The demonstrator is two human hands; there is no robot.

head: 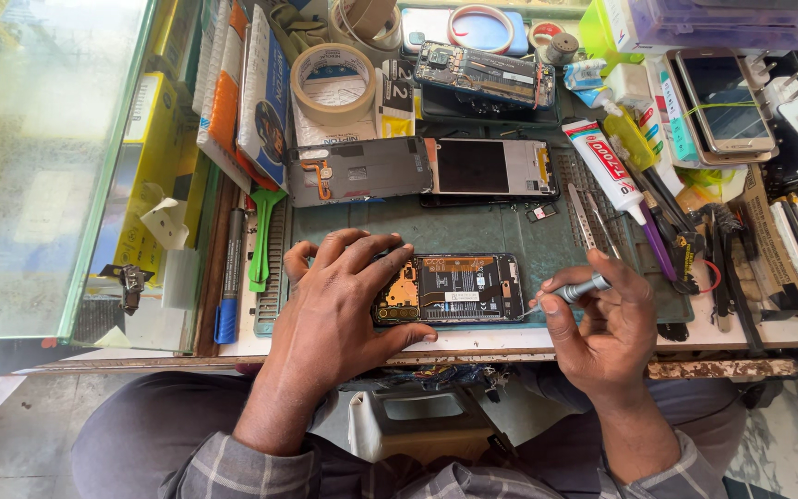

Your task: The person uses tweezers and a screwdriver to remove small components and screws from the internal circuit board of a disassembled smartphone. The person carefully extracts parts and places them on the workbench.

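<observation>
Green mat point(473, 231); plaid grey sleeve point(233, 471)

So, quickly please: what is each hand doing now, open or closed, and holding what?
Left hand: open, fingers spread, pressing on the opened phone.
Right hand: closed on a small screwdriver, tip at the phone's right end.
</observation>
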